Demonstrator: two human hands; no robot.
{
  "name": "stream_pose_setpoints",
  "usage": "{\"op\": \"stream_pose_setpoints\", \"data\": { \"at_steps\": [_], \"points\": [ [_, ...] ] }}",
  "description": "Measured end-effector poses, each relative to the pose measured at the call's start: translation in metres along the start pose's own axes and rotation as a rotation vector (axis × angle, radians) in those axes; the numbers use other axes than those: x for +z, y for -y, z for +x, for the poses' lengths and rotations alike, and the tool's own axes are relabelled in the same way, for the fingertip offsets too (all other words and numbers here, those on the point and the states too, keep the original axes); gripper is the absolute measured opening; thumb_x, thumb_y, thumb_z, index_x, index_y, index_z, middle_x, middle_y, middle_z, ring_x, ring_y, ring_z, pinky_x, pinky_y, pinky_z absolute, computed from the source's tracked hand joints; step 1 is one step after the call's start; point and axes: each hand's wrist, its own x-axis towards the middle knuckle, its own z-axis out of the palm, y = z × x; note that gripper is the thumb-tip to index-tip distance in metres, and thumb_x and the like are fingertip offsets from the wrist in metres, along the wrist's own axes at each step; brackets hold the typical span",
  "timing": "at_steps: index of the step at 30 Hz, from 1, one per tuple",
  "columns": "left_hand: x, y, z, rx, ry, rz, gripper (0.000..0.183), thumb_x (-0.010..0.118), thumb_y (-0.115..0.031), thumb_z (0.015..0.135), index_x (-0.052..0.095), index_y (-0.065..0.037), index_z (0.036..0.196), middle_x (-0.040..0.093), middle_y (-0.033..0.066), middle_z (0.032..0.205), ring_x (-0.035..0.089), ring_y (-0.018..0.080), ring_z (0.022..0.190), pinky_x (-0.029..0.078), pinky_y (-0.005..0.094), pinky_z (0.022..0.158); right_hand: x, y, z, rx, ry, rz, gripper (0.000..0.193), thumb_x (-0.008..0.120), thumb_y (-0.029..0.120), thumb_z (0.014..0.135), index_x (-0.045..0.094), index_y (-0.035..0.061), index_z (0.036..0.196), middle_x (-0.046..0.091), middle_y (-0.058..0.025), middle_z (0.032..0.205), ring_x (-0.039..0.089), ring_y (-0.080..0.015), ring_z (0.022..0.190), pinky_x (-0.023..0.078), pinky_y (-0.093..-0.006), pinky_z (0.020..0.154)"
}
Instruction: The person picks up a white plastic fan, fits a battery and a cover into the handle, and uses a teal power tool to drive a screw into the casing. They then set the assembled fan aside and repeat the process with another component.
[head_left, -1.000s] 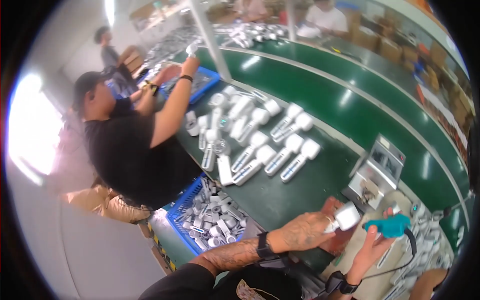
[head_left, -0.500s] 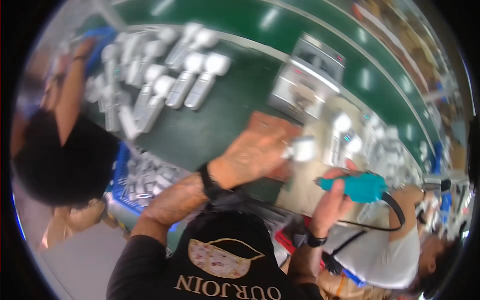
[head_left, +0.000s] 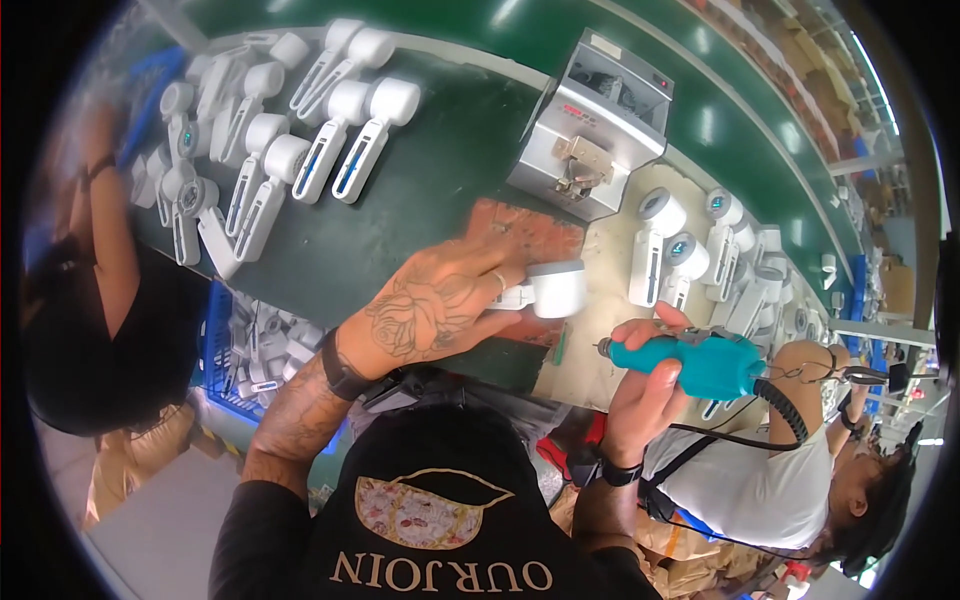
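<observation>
On the green table [head_left: 440, 190], beside a grey feeder box [head_left: 590, 125], the left hand [head_left: 435, 310] pins a white casing [head_left: 545, 290] to the brown mat [head_left: 525, 235], grip wrapped around its handle. The right hand [head_left: 645, 385] clasps a teal driver [head_left: 700, 362], its tip just short of the casing. Fastening looks in hand; the tip needs lining up.

I see a grey machine [head_left: 592, 125] at the table's [head_left: 440, 190] far edge, rows of white devices [head_left: 300, 150] toward its left end, a blue bin [head_left: 225, 345] of parts below its near edge, and co-workers on either side.
</observation>
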Motion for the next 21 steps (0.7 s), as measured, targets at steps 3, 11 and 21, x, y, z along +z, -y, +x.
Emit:
{"op": "stream_pose_setpoints", "data": {
  "at_steps": [3,11,21],
  "points": [
    [-0.002,0.001,-0.002,-0.004,0.014,0.004,0.033,0.077,-0.016,0.078,0.062,-0.002,0.104,0.063,0.0106,0.109,0.064,0.0313,0.1,0.054,0.0409,0.08,0.0,-0.002,0.002,-0.006,0.008,0.016,0.07,0.054,0.05,0.1,0.044,-0.0115,0.132,0.058,-0.0137,0.091,0.056,-0.0244,0.084,0.046,-0.0374,0.076],
    [-0.003,-0.001,0.0,-0.047,-0.027,-0.056,0.029,0.078,-0.018,0.079,0.067,-0.005,0.102,0.067,0.0092,0.107,0.065,0.0313,0.096,0.054,0.0408,0.08,-0.008,0.009,0.001,-0.011,-0.086,-0.059,0.063,0.053,0.054,0.099,0.049,-0.0073,0.115,0.055,-0.0117,0.081,0.053,-0.022,0.071,0.044,-0.0348,0.066],
    [0.028,0.01,0.046,0.169,-0.009,0.132,0.035,0.072,-0.032,0.086,0.067,-0.009,0.111,0.062,0.0088,0.121,0.059,0.0284,0.108,0.049,0.0404,0.091,0.017,0.033,0.051,-0.076,-0.061,0.108,0.068,0.051,0.065,0.095,0.054,-0.0003,0.114,0.049,-0.0053,0.069,0.047,-0.018,0.061,0.037,-0.0315,0.058]
  ]
}}
